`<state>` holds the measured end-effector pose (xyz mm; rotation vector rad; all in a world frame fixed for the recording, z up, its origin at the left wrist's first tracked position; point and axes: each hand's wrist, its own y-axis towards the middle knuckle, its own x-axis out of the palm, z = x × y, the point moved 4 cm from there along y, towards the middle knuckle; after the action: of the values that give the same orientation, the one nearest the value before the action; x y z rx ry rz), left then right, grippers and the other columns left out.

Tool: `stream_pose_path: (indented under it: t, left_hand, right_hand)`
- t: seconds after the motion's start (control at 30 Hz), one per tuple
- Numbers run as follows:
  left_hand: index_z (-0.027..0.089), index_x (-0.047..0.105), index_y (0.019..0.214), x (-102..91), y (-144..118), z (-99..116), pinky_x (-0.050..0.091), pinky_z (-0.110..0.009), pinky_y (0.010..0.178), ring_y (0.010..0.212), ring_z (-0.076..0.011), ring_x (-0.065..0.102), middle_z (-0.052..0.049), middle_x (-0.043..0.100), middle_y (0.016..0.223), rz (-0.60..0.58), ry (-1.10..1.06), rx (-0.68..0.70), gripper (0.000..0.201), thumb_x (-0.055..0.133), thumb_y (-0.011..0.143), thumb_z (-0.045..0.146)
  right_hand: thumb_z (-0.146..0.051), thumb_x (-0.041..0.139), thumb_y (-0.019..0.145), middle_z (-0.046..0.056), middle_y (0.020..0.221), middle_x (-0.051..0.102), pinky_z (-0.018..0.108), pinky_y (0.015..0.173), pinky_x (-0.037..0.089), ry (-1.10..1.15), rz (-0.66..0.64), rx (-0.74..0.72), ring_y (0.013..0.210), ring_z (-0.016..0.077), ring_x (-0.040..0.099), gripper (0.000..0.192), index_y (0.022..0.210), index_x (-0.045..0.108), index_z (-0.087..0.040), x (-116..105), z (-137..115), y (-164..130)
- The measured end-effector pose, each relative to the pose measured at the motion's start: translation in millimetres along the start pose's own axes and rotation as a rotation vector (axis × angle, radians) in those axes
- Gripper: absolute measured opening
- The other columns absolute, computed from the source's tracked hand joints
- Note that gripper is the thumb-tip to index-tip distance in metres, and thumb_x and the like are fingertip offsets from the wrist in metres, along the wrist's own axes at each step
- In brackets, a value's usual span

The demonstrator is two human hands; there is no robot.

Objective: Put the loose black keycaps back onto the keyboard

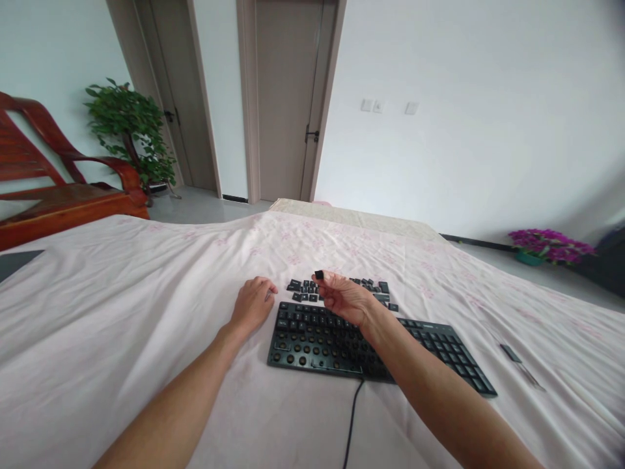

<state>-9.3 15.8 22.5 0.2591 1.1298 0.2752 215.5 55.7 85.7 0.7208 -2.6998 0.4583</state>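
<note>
Pinched between the thumb and fingers of my right hand (pixel 346 296) is a small black keycap (pixel 319 275), raised above the scattered loose keycaps (pixel 305 297). Beneath my right hand and forearm lies a black keyboard (pixel 312 339), partly covered by them. Its left lower rows show bare switch sockets, while the top rows and the number pad (pixel 452 352) carry keycaps. To the left of the keyboard, my left hand (pixel 252 303) rests on the cloth, its fingers loosely bent and apart, holding nothing. Some loose keycaps are hidden behind my right hand.
A pale flowered cloth (pixel 195 312) with folds lies under everything. The keyboard's cable (pixel 352 417) runs toward me. On the right lies a small tool with a dark handle (pixel 510 353) and metal prongs. A wooden bench (pixel 73 198) stands at far left.
</note>
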Motion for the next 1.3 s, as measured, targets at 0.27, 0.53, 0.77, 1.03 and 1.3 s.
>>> stream_pose_path:
  t: [0.27, 0.53, 0.77, 1.03, 1.3]
  left_hand:
    - [0.024, 0.066, 0.094, -1.4, 0, 1, 0.039, -0.036, 0.094, 0.105, -0.0227, 0.054, -0.005, 0.064, 0.111, -0.015, 0.014, -0.003, 0.019, 0.052, 0.082, 0.017]
    - [0.024, 0.066, 0.093, -1.4, -2, 0, 0.04, -0.035, 0.098, 0.107, -0.0221, 0.054, -0.004, 0.064, 0.11, 0.008, -0.001, -0.003, 0.02, 0.052, 0.082, 0.015]
    - [0.025, 0.066, 0.094, -3.5, -3, 1, 0.04, -0.036, 0.098, 0.108, -0.0224, 0.054, -0.004, 0.064, 0.11, 0.015, 0.003, 0.003, 0.021, 0.053, 0.082, 0.015]
    - [0.025, 0.066, 0.095, -3.3, -3, 1, 0.04, -0.037, 0.096, 0.109, -0.0236, 0.053, -0.004, 0.064, 0.111, 0.011, 0.006, -0.005, 0.021, 0.053, 0.082, 0.015]
    - [0.024, 0.067, 0.095, -3.3, -3, 1, 0.039, -0.037, 0.095, 0.108, -0.0238, 0.053, -0.004, 0.064, 0.111, 0.016, 0.01, -0.004, 0.021, 0.053, 0.082, 0.015]
  right_hand:
    - [-0.037, 0.088, 0.057, 0.003, 0.081, 0.074, 0.023, 0.051, 0.035, -0.081, 0.083, -0.106, 0.063, 0.0123, 0.057, 0.03, 0.077, 0.073, -0.021, 6, 6, -16]
    - [-0.022, 0.076, 0.073, 0.001, 0.081, 0.076, 0.036, 0.084, 0.047, -0.974, 0.186, -0.525, 0.086, 0.0218, 0.065, 0.008, 0.076, 0.079, -0.029, -8, 26, -43]
    - [-0.023, 0.073, 0.083, 0.001, 0.089, 0.077, 0.038, 0.08, 0.047, -1.274, 0.159, -0.761, 0.087, 0.0231, 0.06, 0.009, 0.086, 0.078, -0.03, 7, 37, -57]
    - [-0.029, 0.066, 0.09, 0.0, 0.095, 0.078, 0.038, 0.079, 0.04, -1.502, 0.128, -0.864, 0.088, 0.0224, 0.056, 0.011, 0.09, 0.077, -0.03, 18, 42, -62]
    - [-0.025, 0.064, 0.092, 0.0, 0.092, 0.077, 0.037, 0.077, 0.037, -1.576, 0.106, -0.905, 0.086, 0.0208, 0.056, 0.014, 0.086, 0.076, -0.025, 25, 41, -64]
